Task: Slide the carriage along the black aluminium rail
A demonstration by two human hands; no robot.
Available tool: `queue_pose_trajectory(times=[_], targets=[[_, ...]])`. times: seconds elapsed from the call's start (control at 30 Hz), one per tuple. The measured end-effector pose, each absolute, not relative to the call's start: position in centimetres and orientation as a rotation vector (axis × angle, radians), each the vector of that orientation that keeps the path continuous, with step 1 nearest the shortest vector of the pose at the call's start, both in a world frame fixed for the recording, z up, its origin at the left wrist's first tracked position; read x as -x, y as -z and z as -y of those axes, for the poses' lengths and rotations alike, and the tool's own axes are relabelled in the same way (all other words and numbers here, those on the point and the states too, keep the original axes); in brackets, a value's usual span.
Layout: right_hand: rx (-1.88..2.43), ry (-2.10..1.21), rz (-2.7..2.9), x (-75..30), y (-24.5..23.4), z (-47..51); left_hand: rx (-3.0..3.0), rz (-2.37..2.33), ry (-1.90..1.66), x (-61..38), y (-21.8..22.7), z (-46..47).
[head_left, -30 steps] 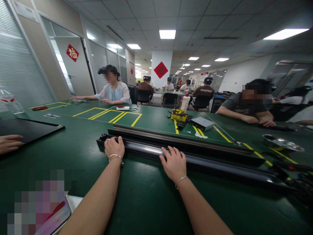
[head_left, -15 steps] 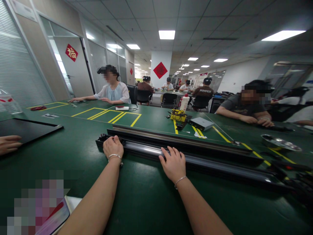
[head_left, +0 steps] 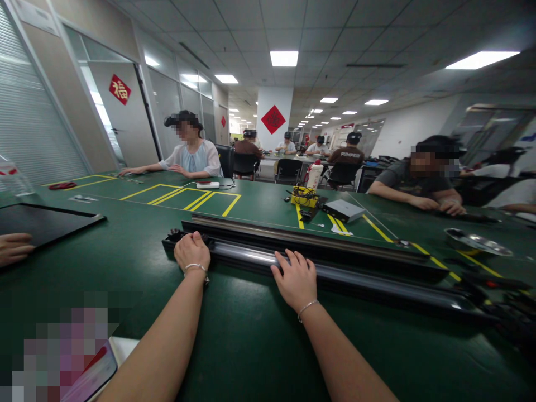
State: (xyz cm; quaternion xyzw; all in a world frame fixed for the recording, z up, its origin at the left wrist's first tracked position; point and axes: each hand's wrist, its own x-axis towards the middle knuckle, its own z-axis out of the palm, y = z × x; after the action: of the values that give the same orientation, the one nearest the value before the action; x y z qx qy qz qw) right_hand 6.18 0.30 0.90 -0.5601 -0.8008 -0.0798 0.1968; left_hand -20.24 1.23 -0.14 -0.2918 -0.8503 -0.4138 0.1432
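A long black housing with a shiny dark roller [head_left: 368, 285] in it lies crosswise in front of me, its right end running into a dark, blurred cluster. My left hand [head_left: 191, 250] is closed over the housing's left end, fingertips hidden behind the knuckles. Small black parts [head_left: 172, 233] stick out just beyond that hand. Across the roller's middle rests my right hand [head_left: 296, 278], palm down with fingers spread. Directly behind lies a second long black bar [head_left: 310, 239] with a brownish metal strip along its top.
On the green table [head_left: 243, 346] stand a yellow holder with cables [head_left: 305, 196], a grey box [head_left: 343, 210] and a metal bowl [head_left: 477, 242]. Another person's hand [head_left: 14, 248] touches a black panel [head_left: 46, 220] at left. A phone [head_left: 98, 371] lies near my left forearm. People sit opposite.
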Motion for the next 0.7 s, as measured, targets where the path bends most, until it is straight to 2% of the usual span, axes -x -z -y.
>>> queue_pose_trajectory(times=[0.7], targets=[[1.567, 0.236, 2.245, -6.17, -0.80, -0.34, 0.878, 2.469, 1.101, 20.24, -0.03, -0.96]])
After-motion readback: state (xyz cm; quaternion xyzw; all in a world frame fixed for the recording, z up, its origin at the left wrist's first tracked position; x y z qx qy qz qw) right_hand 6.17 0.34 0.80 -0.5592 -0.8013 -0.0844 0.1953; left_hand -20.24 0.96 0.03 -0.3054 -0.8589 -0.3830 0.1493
